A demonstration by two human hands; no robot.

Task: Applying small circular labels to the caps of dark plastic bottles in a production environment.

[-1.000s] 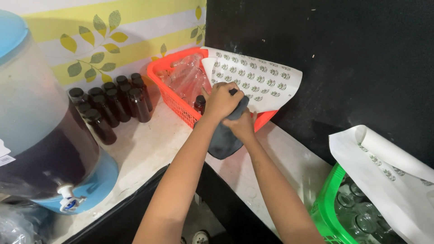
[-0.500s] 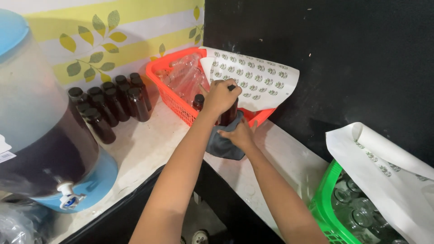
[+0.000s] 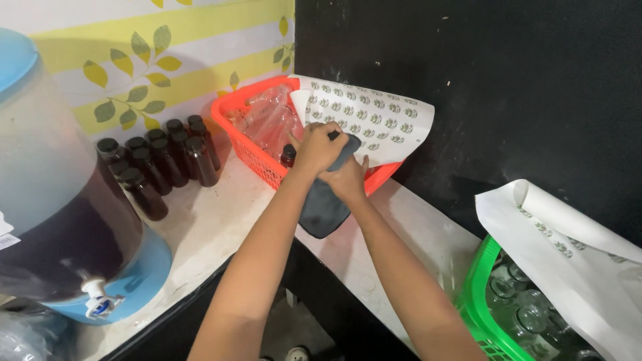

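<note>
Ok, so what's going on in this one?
A person holds a dark bottle wrapped in a dark cloth over the edge of a red basket. The left hand grips the top and the right hand holds it lower down. A sheet of stickers lies on the basket. More dark bottles stand on the counter by a water dispenser.

Head view, steeply down, close over counter (image 3: 200, 234) (single view)
</note>
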